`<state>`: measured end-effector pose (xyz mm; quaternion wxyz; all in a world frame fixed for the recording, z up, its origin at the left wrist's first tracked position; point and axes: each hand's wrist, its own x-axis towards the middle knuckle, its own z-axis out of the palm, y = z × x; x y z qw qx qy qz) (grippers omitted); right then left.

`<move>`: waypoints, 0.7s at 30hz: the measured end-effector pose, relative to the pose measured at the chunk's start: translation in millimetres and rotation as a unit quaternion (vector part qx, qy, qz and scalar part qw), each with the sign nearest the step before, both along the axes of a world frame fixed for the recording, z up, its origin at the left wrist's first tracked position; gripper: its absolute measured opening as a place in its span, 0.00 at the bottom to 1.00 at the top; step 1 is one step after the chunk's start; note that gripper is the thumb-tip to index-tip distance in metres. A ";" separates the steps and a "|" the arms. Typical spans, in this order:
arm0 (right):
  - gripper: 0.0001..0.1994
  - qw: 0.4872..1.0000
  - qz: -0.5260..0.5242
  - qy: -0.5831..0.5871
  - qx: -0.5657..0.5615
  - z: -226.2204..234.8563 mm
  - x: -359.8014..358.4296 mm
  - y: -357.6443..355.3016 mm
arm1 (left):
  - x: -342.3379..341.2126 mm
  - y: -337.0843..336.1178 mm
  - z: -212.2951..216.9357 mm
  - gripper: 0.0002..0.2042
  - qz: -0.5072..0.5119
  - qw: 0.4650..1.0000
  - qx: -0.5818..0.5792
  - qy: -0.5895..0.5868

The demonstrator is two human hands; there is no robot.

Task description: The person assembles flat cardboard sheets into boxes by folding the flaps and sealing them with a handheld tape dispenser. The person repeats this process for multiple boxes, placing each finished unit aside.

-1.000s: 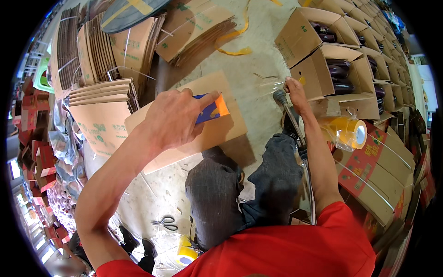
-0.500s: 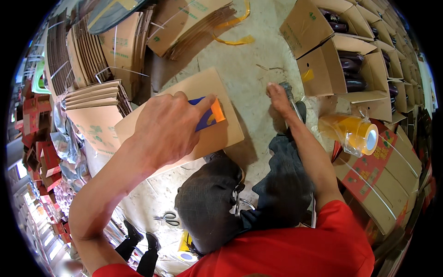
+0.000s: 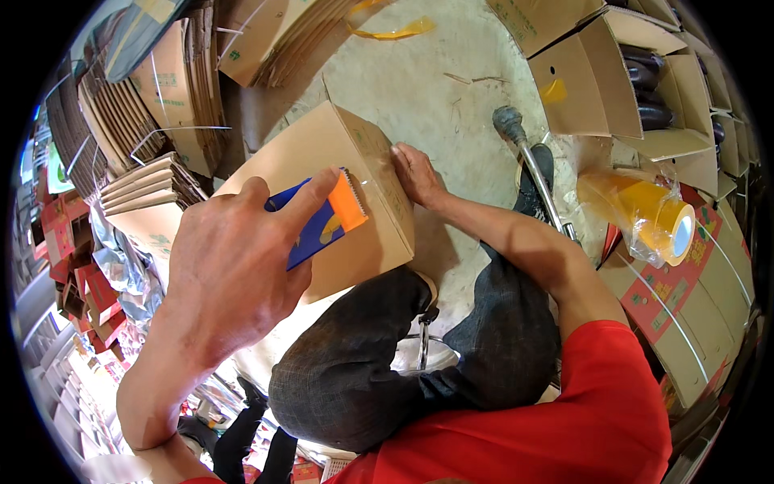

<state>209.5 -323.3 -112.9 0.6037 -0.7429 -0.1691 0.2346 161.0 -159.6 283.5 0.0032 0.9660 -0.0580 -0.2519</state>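
My left hand (image 3: 234,250) is closed around a blue tape dispenser (image 3: 326,228) with an orange toothed edge. It holds the dispenser over the top of a brown cardboard box (image 3: 322,149) that stands in front of my knees; the dispenser's far part is hidden by the hand. My right hand (image 3: 417,175) rests against the box's right side, its fingers stretched along the cardboard and holding nothing.
Flattened cartons (image 3: 165,89) stand in strapped stacks at the left. Open boxes of eggplants (image 3: 645,89) line the right. A plastic-wrapped yellow tape roll (image 3: 665,230) lies on strapped cartons (image 3: 685,298). A rubber-tipped metal pole (image 3: 536,165) is by my foot.
My right hand has moved left from beside the metal pole to the box. The box is turned, showing its right side. My left hand with the dispenser has shifted left and nearer.
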 end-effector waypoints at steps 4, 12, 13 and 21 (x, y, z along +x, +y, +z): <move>0.20 0.998 0.044 0.043 0.004 4.8 0.7 -0.3 | -1.6 -1.6 -2.1 0.31 0.010 1.000 0.006 0.003; 0.18 0.990 0.015 0.043 -0.135 -18.8 17.2 -7.6 | -0.8 -1.8 -4.3 0.33 0.009 1.000 0.001 0.003; 0.19 0.990 -0.033 0.030 -0.130 -4.9 31.0 -2.0 | -1.3 -1.2 -3.7 0.34 0.008 1.000 0.002 0.000; 0.27 0.973 0.025 0.022 0.226 82.6 45.8 65.2 | 0.4 -2.4 -4.4 0.35 0.026 0.999 0.014 0.015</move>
